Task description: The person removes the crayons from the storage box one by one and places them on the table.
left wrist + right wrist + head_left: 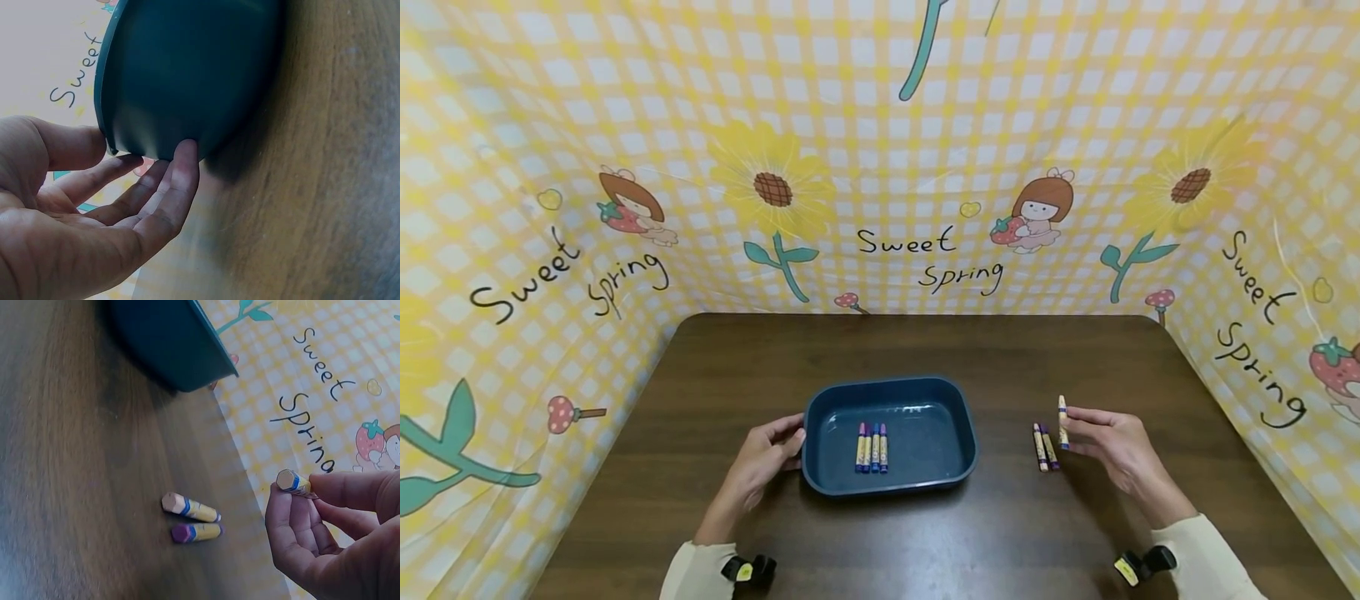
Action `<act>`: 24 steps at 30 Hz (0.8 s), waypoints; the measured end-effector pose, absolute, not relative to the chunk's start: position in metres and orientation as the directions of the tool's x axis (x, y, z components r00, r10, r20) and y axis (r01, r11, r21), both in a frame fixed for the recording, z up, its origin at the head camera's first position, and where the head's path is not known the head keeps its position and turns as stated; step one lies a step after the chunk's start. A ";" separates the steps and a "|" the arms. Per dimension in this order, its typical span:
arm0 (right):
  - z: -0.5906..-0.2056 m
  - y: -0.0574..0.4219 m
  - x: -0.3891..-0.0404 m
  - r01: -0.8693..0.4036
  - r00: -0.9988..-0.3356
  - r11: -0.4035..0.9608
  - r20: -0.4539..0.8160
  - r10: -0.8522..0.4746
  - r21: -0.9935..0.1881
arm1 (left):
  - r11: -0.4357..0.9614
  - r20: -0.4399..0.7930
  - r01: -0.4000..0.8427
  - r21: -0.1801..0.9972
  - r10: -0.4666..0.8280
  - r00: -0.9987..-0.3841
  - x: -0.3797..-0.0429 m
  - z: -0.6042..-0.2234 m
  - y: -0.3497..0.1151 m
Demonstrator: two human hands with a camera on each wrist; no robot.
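Note:
A dark blue-green tray [891,491] sits on the table, with several crayons [872,450] in purple and blue tones lying side by side in it. At its left end, my left hand [762,462] holds the tray, thumb at the rim and fingertips against the outer wall [181,81]. My right hand [1112,446] pinches a pale-tipped crayon [1063,423] upright between thumb and fingers; its flat end [287,479] faces the right wrist camera. Just left of that hand, a pale crayon [1040,447] and a purple crayon [1050,448] lie close together on the table.
The dark wooden table [737,350] is bordered at the back and sides by a yellow checked cloth [887,167] with printed flowers and lettering. Black wrist cameras sit by the left sleeve [698,571] and right sleeve [1202,558].

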State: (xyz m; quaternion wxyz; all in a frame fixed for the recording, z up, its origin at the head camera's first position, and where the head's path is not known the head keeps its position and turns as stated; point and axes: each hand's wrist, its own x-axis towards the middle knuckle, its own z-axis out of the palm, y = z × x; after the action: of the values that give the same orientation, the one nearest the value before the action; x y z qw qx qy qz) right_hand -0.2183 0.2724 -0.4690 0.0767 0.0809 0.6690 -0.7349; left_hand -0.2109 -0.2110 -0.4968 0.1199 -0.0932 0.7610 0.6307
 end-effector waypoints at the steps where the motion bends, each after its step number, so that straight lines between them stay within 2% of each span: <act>1: -0.470 0.273 -0.218 0.223 -0.974 -0.093 -0.225 0.001 -0.970 | 0.187 -0.301 -0.294 0.937 0.009 -0.954 -0.211 -0.497 -0.211; 24: -0.488 0.289 -0.215 0.297 -0.955 -0.047 -0.296 -0.019 -0.954 | 0.192 -0.300 -0.294 0.936 0.001 -0.954 -0.210 -0.495 -0.210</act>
State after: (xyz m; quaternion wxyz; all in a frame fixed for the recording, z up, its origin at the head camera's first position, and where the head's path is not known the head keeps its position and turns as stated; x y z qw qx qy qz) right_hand -0.2155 0.2891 -0.4875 0.1102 0.1018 0.6814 -0.7163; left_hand -0.2097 -0.2101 -0.4950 0.1173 -0.0960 0.7629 0.6285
